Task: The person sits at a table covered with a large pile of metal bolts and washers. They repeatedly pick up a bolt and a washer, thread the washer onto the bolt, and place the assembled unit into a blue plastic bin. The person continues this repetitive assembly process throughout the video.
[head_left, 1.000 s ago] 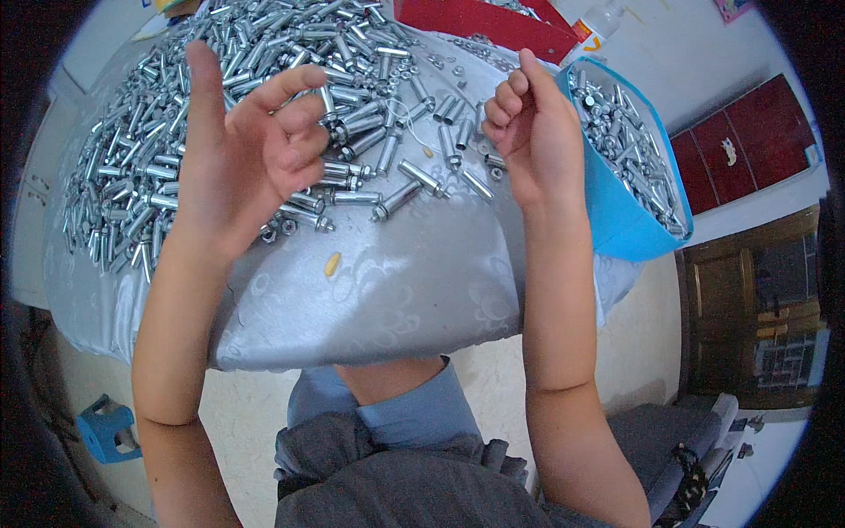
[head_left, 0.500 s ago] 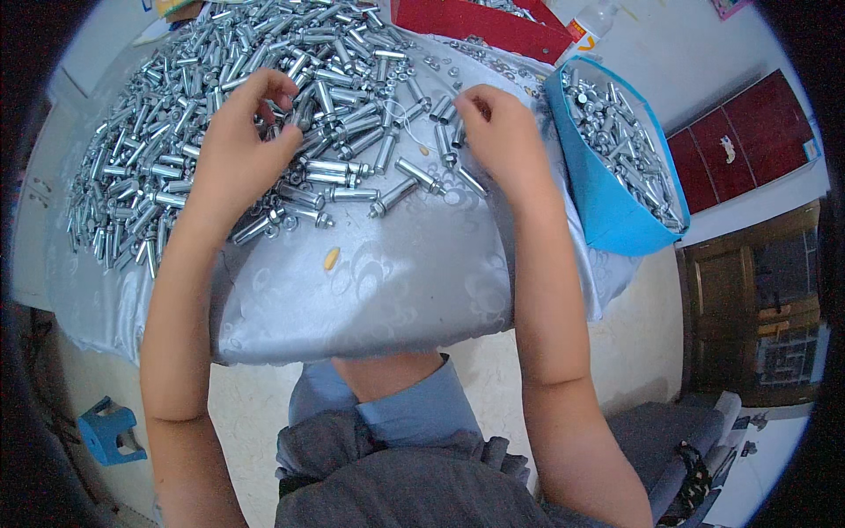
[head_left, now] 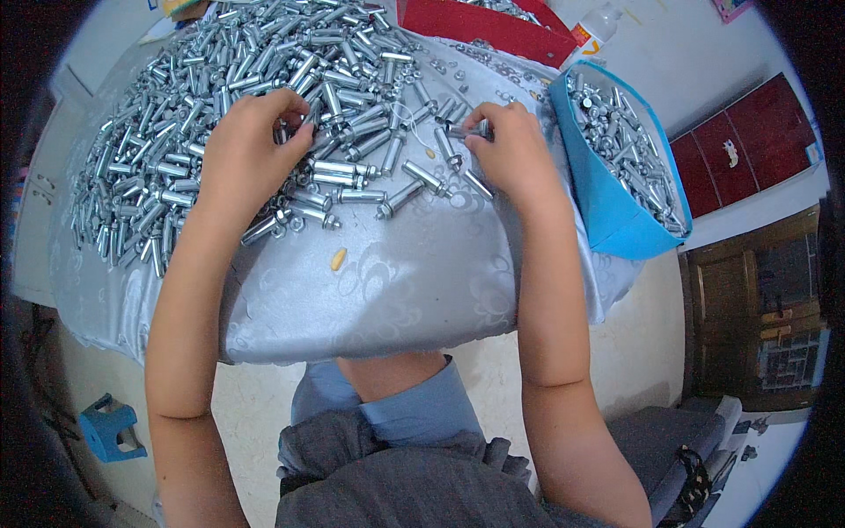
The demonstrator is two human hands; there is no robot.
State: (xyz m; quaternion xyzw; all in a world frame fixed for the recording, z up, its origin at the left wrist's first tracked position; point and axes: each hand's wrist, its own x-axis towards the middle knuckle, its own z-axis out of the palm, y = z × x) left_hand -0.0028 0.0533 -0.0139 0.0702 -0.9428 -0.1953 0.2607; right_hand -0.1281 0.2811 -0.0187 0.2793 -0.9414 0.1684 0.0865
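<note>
A big heap of silver expansion bolts (head_left: 176,167) with sleeves, nuts and washers covers the left and back of the table. My left hand (head_left: 242,158) is at the heap's near side, thumb and fingers curled together among the bolts; what they pinch is mostly hidden. At the heap's right edge, my right hand (head_left: 515,150) pinches a single expansion bolt (head_left: 465,132) between thumb and fingers, the bolt lying roughly sideways. Between the hands, several loose bolts (head_left: 426,178) and a thin white loop of string (head_left: 407,114) lie on the cloth.
A blue bin (head_left: 607,211) full of bolts stands to the right, and a red box (head_left: 493,35) with metal parts at the back. Beside that box is a clear bottle (head_left: 598,26). A small yellow piece (head_left: 338,259) lies on the silver tablecloth (head_left: 387,308). A blue stool (head_left: 110,431) is on the floor.
My right hand has shifted slightly right and down, and a bolt now shows in its fingers. My left hand has moved right and down, its thumb and fingers closing together.
</note>
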